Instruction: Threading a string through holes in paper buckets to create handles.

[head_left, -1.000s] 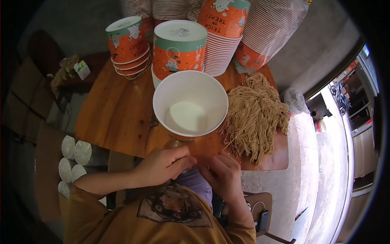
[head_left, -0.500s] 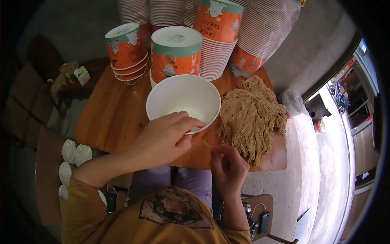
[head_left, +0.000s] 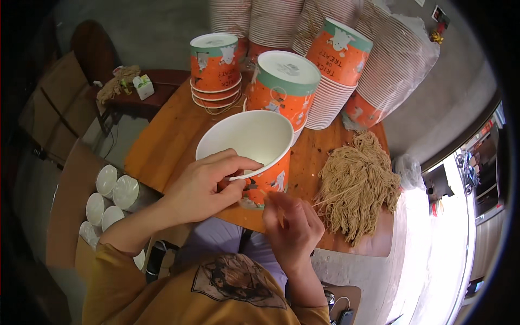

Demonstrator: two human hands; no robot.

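At the near edge of the table point(head_left: 168, 154), I'm clamping my left hand point(head_left: 208, 181) onto the near rim of the paper bucket point(head_left: 250, 134), fingers reaching inside, thumb pressing outside. Just beside its near right wall, my right hand point(head_left: 295, 225) is pinching a thin tan string point(head_left: 326, 200). The bucket is opening upward, showing a white inside and rim, its orange outside carrying small printed figures.

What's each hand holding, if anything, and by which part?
Left hand: the paper bucket, by its near rim. Right hand: a thin tan cord; which part is unclear.
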